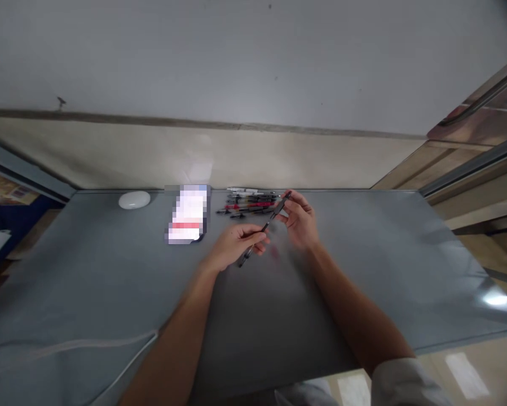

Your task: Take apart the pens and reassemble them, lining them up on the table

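Observation:
A dark pen (254, 247) slants between my two hands above the grey table. My left hand (236, 243) pinches its lower stretch between thumb and fingers, and the lower end sticks out below the fingers. At the upper end, the fingers of my right hand (300, 219) are closed on the pen's dark barrel (280, 206). A thinner stretch shows between the two hands; whether the parts are joined there I cannot tell. Just behind the hands lies a row of several pens (248, 202), side by side, in white, black and red.
A phone with a lit, blurred screen (189, 211) lies left of the pens. Farther left is a white rounded case (134, 199). A white cable (126, 363) runs along the table (384, 254) near my left forearm. A pale wall (278, 155) rises behind the table.

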